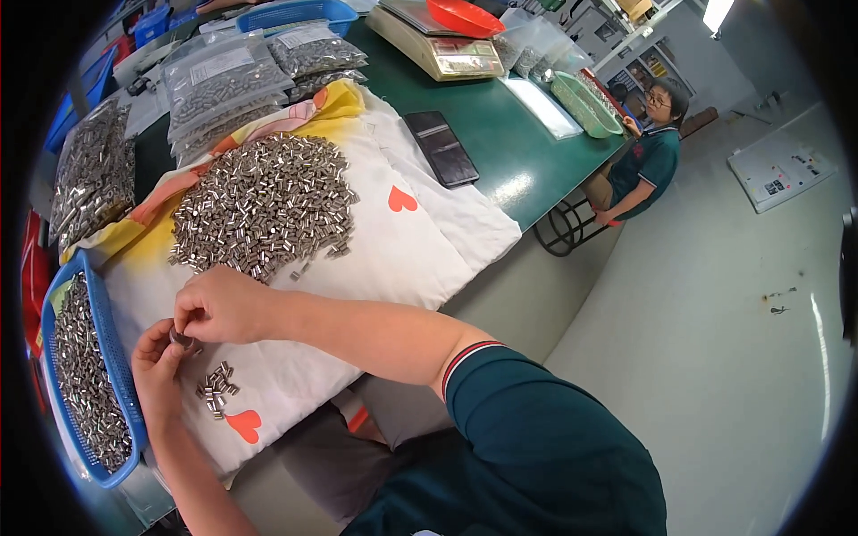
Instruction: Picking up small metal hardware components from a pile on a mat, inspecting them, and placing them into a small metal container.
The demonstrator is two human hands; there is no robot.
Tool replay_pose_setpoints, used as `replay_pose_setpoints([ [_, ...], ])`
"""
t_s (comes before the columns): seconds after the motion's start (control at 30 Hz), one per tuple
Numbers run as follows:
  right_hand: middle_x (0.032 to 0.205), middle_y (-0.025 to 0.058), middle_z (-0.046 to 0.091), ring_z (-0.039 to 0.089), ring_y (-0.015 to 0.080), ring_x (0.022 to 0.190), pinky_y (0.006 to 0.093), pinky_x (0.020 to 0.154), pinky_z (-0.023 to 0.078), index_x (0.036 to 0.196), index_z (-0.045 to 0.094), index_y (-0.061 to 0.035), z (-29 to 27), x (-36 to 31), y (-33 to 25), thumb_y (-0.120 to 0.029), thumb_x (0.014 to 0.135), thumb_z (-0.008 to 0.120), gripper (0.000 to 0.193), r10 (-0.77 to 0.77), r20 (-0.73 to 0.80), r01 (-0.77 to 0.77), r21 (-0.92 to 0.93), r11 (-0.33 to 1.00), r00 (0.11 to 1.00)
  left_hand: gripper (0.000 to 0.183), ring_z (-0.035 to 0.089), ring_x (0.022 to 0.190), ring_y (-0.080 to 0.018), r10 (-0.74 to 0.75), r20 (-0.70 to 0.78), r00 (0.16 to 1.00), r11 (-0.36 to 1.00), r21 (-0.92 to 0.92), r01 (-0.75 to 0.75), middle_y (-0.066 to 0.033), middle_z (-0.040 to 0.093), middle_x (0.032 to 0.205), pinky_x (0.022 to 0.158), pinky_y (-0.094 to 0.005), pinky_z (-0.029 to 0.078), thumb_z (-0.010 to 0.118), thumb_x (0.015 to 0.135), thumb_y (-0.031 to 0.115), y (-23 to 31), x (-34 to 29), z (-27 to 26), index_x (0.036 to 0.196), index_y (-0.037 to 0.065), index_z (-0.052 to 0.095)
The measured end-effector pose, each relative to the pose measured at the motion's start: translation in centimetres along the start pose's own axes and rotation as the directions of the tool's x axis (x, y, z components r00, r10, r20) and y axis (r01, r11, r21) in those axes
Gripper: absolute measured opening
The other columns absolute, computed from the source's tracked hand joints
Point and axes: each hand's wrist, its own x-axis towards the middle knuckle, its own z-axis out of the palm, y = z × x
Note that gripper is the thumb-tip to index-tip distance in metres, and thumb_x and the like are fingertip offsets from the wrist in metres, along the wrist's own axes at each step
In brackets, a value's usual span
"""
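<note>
My left hand (pixel 157 364) is closed, its thumb and fingers gripping a small dark, round metal piece (pixel 181 339). Over it, my right hand (pixel 225 305) is pinched with its fingertips at the same piece; whether they hold a second part is hidden. Both hands are above a white cloth (pixel 308 335) printed with red hearts. Beyond them spreads a large heap of short shiny metal cylinders (pixel 268 205). A small group of the same cylinders (pixel 217 389) lies on the cloth just right of my left hand. Left of that hand stands a blue basket (pixel 119 362) full of metal cylinders.
Clear bags of metal parts (pixel 219 80) are stacked at the far left. A weighing scale (pixel 438 45) with a red tray (pixel 465 16) stands at the back. A black wallet-like case (pixel 441 147) and a green basket (pixel 585 103) lie rightward. Another person (pixel 648 170) sits beyond the table.
</note>
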Motion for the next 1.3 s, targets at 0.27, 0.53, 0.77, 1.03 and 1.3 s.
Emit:
replay_pose_setpoints([
  [0.27, 0.065, 0.0096, 0.057, 0.056, 0.0248, 0.061, 0.0322, 0.056, 0.044, 0.067, 0.059, -0.0052, 1.6, 0.1, 0.4, -0.012, 0.064, 0.058, 0.007, -0.038, 0.038, 0.040, -0.064, 0.997, 0.999, 0.030, 0.056, 0.084, -0.0147, 0.011, -0.017, 1.000, 0.987, 0.159, -0.009, -0.0095, 0.058, 0.092, 0.074, -0.0248, 0.044, 0.054, 0.068, -0.001, 1.1, -1.1, 0.5, 0.098, -0.005, 0.055],
  [0.53, 0.068, 0.0085, 0.056, 0.054, 0.0237, 0.066, 0.0313, 0.059, 0.044, 0.069, 0.056, -0.0039, 2.0, -0.1, -0.8, -0.005, 0.065, 0.059, 0.005, -0.162, 0.025, 0.160, -0.367, 0.917, 0.987, 0.028, 0.058, 0.078, -0.0125, 0.038, 0.017, 0.999, 0.995, 0.097, -0.039, -0.0093, 0.060, 0.088, 0.071, -0.0230, 0.048, 0.061, 0.072, -0.002, 2.1, -1.4, 1.6, 0.099, -0.006, 0.055],
  [0.77, 0.071, 0.0069, 0.059, 0.056, 0.0175, 0.065, 0.0268, 0.060, 0.044, 0.074, 0.058, -0.0010, 0.6, -0.1, -1.4, -0.006, 0.069, 0.060, 0.007, 0.089, 0.083, -0.074, -0.170, 0.983, 0.993, 0.028, 0.058, 0.078, -0.0112, 0.021, 0.048, 0.999, 0.994, 0.102, -0.025, -0.0078, 0.061, 0.086, 0.069, -0.0215, 0.047, 0.062, 0.072, -0.001, 2.4, -1.4, 1.5, 0.099, -0.005, 0.056],
  [1.03, 0.074, 0.0046, 0.060, 0.056, 0.0111, 0.066, 0.0234, 0.061, 0.044, 0.079, 0.059, -0.0007, -0.1, 0.4, -1.1, -0.008, 0.071, 0.060, 0.011, 0.250, 0.149, -0.233, -0.123, 0.965, 0.957, 0.028, 0.057, 0.078, -0.0093, -0.051, 0.105, 0.993, 0.992, 0.117, 0.039, -0.0053, 0.061, 0.086, 0.068, -0.0208, 0.046, 0.062, 0.072, -0.001, 3.3, -1.8, 1.5, 0.099, -0.003, 0.057],
  [1.3, 0.068, 0.0091, 0.054, 0.050, 0.0253, 0.070, 0.0361, 0.067, 0.039, 0.069, 0.058, -0.0049, 3.1, -0.2, 0.1, -0.010, 0.068, 0.056, 0.006, -0.117, 0.256, 0.237, -0.510, 0.827, 0.960, 0.027, 0.058, 0.077, -0.0119, 0.061, -0.050, 0.997, 0.996, -0.054, -0.064, -0.0058, 0.060, 0.085, 0.070, -0.0232, 0.047, 0.061, 0.073, 0.000, 2.6, -1.0, 1.0, 0.099, -0.003, 0.055],
])
